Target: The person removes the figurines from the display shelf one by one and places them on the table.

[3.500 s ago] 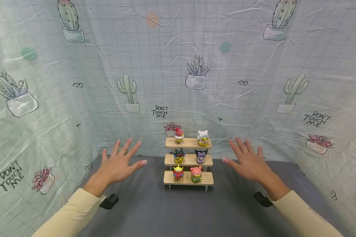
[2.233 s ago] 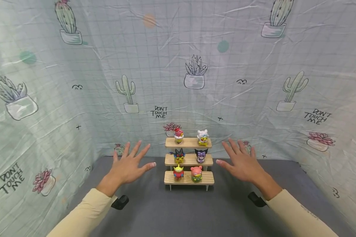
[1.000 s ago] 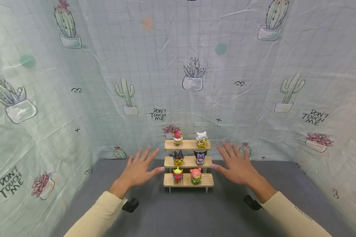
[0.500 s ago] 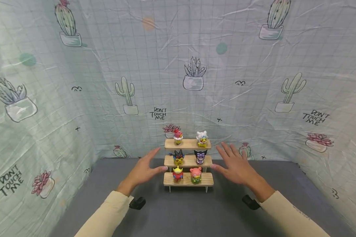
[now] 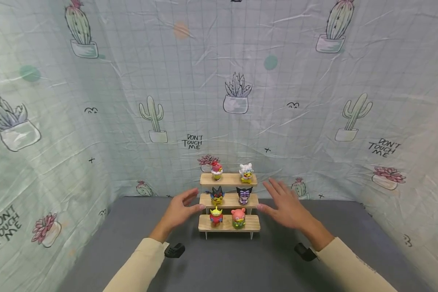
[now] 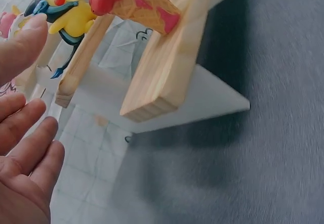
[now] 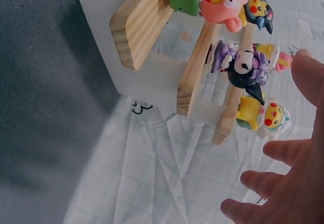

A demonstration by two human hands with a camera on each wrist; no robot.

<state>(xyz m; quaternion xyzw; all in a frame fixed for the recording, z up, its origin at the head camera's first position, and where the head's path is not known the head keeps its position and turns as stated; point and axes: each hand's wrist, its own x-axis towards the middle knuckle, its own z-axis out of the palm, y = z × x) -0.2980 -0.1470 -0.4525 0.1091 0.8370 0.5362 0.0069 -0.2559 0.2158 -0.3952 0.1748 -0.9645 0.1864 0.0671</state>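
Note:
A three-tier wooden shelf (image 5: 228, 228) stands in the middle, with two small figurines on each tier. My left hand (image 5: 178, 211) is at its left side, thumb and fingers apart, holding nothing; it is nearest the yellow figurine with dark ears (image 5: 217, 197) on the middle tier. In the left wrist view the thumb (image 6: 24, 44) overlaps that figurine's edge; contact cannot be told. To the right, my right hand (image 5: 287, 207) spreads its fingers, holding nothing, near the black-and-purple figurine (image 5: 244, 196). The bottom tier bears a red figurine (image 5: 216, 217) and a pink one (image 5: 239, 219).
On the top tier are a pink-topped figurine (image 5: 217, 171) and a white-hooded yellow one (image 5: 246, 173). The shelf stands on a dark grey table (image 5: 219, 263). Cactus-print cloth (image 5: 204, 89) hangs behind and along both sides.
Both hands have moved inward toward the shelf, the left one farther. The left fingers, spread earlier, are now closer together and bent. The figurines keep their places on the tiers.

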